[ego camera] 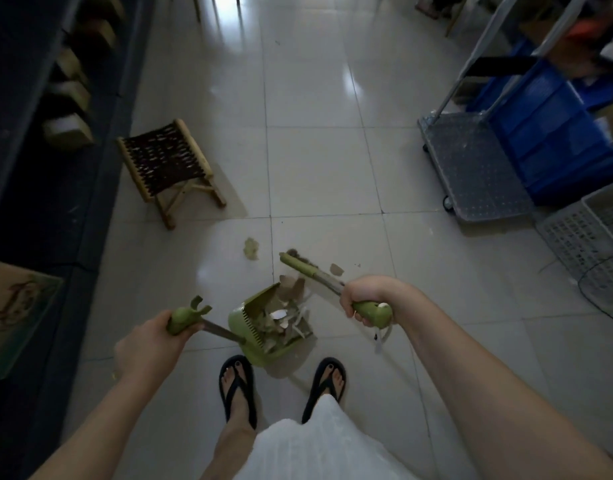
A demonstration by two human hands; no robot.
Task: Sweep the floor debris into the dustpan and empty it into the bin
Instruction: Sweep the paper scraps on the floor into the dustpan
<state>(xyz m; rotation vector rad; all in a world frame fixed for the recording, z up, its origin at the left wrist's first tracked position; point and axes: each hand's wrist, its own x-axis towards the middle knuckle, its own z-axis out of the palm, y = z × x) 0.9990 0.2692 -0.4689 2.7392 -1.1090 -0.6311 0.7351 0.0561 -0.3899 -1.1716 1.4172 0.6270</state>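
Green plastic long-handled dustpan [239, 322], tilted, holds torn paper scraps [286, 320]; green-handled broom [299, 266] slants just beyond; a crumpled scrap [251, 248] lies on the floor.

Ahead of the dustpan [263, 323] the tiled floor [315, 150] runs open. A folding stool [166, 168] stands ahead-left of it and dark shelving [38, 133] closes the far left. A flat trolley [478, 168], blue crates [547, 133] and a grey basket [589, 233] crowd its right. The broom [298, 266] slants across its mouth, and feet [237, 379] stand just behind.

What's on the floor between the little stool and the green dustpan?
Head view: one pale crumpled scrap lies on the tiles between stool and dustpan.
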